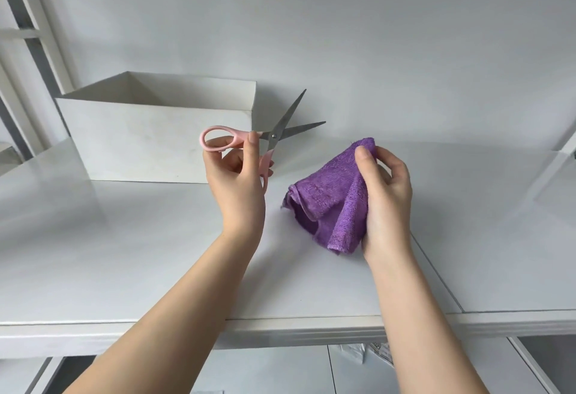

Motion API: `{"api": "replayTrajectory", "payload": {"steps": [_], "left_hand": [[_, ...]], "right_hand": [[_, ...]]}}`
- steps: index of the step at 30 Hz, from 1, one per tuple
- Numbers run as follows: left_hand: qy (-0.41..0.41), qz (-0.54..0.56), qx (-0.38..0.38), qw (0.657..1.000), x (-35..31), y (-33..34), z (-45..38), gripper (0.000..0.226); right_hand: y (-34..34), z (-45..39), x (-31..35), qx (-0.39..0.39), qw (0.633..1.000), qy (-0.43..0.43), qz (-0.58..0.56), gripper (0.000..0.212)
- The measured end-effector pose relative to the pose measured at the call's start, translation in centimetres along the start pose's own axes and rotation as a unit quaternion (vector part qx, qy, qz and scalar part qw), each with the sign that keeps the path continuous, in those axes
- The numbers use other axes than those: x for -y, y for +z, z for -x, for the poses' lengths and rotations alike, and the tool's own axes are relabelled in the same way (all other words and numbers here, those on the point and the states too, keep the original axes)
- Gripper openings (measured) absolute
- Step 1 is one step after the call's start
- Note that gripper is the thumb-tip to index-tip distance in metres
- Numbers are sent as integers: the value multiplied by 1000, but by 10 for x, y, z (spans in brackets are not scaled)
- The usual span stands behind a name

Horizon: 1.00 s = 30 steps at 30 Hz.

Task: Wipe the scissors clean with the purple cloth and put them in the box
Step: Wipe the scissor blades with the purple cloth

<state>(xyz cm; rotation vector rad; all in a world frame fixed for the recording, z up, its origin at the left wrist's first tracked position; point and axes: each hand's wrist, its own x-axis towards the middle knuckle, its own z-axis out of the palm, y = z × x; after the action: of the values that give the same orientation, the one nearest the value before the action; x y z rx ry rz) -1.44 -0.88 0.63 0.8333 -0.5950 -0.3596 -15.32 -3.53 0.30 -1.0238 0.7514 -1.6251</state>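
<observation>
My left hand [238, 180] holds the pink-handled scissors [274, 135] in the air by their handles, blades spread apart and pointing up and to the right. The scissors hang in front of the right end of the open white box [149, 141], which stands at the back left of the white table [124, 253]. My right hand [385, 197] grips the bunched purple cloth [330, 203], lifted with its lower folds hanging toward the table. Cloth and scissors are apart, the cloth lower and to the right of the blades.
A white wall rises behind the table. A white window frame [34, 19] stands at the far left. The table's front edge [280, 328] runs below my forearms, with white cabinet fronts and some paper [367, 353] underneath.
</observation>
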Motion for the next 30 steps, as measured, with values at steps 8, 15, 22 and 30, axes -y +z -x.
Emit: {"api": "replayTrajectory", "payload": {"steps": [8,15,22,30], "left_hand": [[-7,-5,35,999,-25,24,10,16],[-31,6,9,999,-32,20,19,16],[-13,13,25,1000,-43,14,30,18],[37,-64,59,996,-50,4,34,18]], "right_hand": [[16,11,0,23,998,-4,64,12],[19,20,6,80,989,-45,116,16],[16,37,9,38,917,-266,295,15],[15,50,13,39,734,-454,503,42]]}}
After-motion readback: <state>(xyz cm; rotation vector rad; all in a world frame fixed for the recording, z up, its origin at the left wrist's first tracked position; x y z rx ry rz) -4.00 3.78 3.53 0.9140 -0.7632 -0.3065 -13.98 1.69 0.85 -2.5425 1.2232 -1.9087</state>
